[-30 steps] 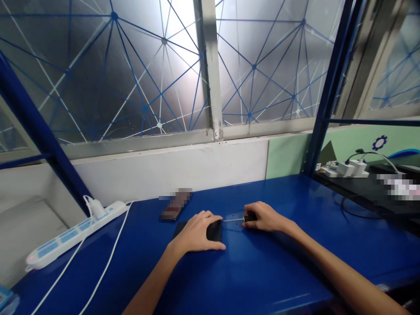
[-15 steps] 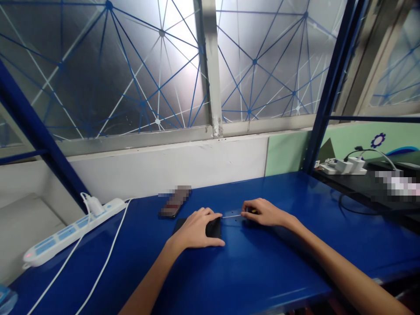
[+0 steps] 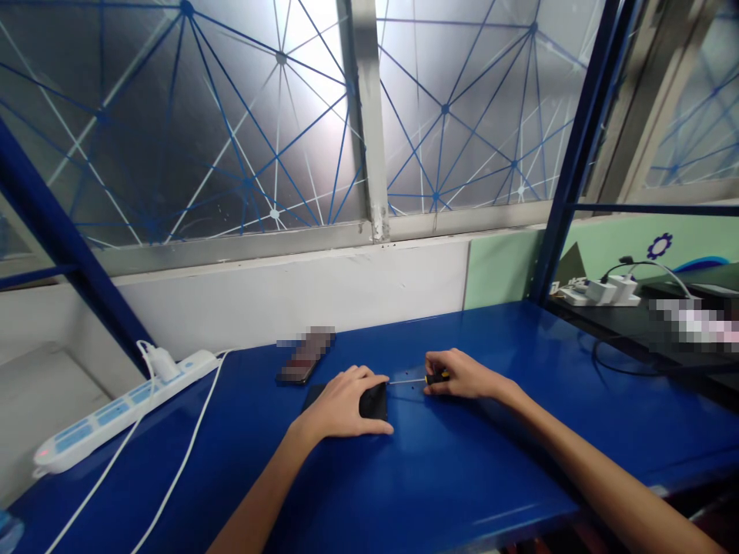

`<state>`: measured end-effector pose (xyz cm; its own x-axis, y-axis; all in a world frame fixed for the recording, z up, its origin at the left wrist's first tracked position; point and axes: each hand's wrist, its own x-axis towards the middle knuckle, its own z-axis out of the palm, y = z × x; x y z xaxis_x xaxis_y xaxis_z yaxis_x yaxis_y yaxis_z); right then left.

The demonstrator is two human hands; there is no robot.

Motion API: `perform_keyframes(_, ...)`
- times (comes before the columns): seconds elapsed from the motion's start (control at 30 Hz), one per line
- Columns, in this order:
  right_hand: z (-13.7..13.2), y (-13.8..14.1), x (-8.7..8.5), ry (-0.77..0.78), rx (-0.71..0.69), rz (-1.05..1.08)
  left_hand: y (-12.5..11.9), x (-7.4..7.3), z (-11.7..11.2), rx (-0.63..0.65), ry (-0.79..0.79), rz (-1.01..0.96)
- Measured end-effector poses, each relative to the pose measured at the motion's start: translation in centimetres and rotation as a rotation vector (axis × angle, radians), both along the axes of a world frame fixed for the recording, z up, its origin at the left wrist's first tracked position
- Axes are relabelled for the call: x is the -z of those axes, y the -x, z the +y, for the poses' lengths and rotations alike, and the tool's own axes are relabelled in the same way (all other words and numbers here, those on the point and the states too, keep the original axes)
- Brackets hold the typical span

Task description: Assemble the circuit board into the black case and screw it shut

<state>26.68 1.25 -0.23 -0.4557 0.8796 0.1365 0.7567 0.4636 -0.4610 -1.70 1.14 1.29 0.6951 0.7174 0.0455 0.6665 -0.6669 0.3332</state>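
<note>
On the blue table lies a flat black rectangular case point(image 3: 374, 402), partly covered by my left hand point(image 3: 343, 404). The fingers and thumb of that hand grip it across its width. My right hand point(image 3: 459, 373) holds a screwdriver point(image 3: 437, 378) with a black and yellow handle. Its thin metal shaft lies almost level and points left, with the tip at the case's right edge near my left fingertips. Several tiny dark pieces point(image 3: 412, 388), too small to name for sure, lie by the shaft.
A phone point(image 3: 305, 358) rests behind the case. A white power strip point(image 3: 127, 412) with a plugged-in adapter and white cables stands at the left of the blue table point(image 3: 450, 477). Blue frame posts rise on both sides. Another power strip point(image 3: 600, 296) sits on the black surface at right.
The fingers of my right hand have shifted on the screwdriver, and more of its handle shows. My left hand stays on the case. The view has moved slightly.
</note>
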Motion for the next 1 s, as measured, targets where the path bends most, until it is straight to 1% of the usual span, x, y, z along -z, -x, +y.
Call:
perform_keyframes(0.17,-0.4,0.2,-0.3,-0.037,-0.034,0.003,0.0,0.1,0.1,-0.005,-0.009,0.019)
perform_keyframes(0.37,-0.3,-0.1,-0.7,-0.028,-0.040,0.021,0.0,-0.1,0.0,-0.002,-0.005,0.027)
perform_keyframes(0.6,0.4,-0.4,0.4,0.020,-0.069,0.025,-0.1,-0.3,-0.1,-0.009,-0.014,0.047)
perform_keyframes(0.8,0.7,-0.3,0.8,0.096,-0.063,0.145,-0.1,-0.5,-0.3,0.001,-0.010,0.047)
perform_keyframes(1.0,0.7,-0.1,0.9,0.154,-0.107,0.245,0.0,-0.1,-0.1,0.012,-0.030,0.033)
